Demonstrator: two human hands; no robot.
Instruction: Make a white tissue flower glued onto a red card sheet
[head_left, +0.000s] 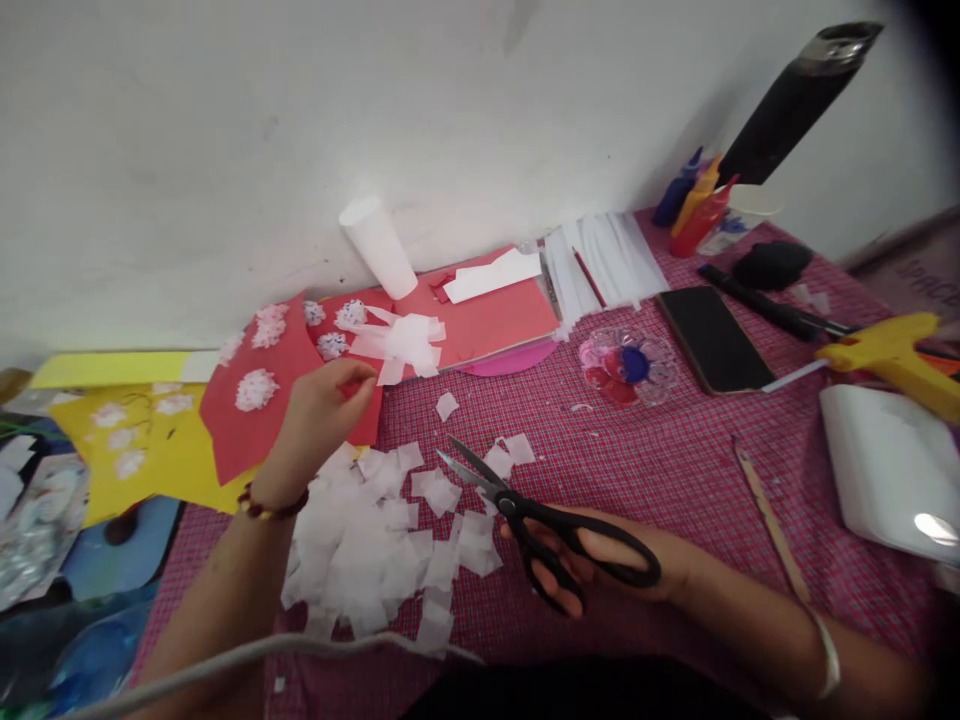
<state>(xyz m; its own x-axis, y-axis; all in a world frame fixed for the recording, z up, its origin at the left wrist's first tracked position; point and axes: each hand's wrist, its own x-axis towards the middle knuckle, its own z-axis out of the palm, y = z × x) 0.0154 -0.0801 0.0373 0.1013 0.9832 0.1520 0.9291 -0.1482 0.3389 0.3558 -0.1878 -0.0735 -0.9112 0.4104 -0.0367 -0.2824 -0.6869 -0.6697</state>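
In my right hand (570, 560) is a pair of black-handled scissors (517, 500), with fingers through the loops. The blades point up and left, slightly apart, over loose white paper squares. My left hand (330, 410) hovers at the edge of the red paper shape (259, 400), fingers curled together; whatever they may hold is hidden. Just beyond it lies a bunch of white paper strips (409, 345). A large heap of white tissue squares (360, 550) covers the cloth between my forearms. Fluffy pink-white paper balls (256, 390) sit on the red shape.
A white paper roll (379, 248) stands by the wall. At the right are a phone (712, 340), a yellow glue gun (885, 345), a white box (885, 470), a brush (769, 515) and paint bottles (701, 215). A clear dish (630, 368) holds paint. A pale cable (262, 650) crosses in front.
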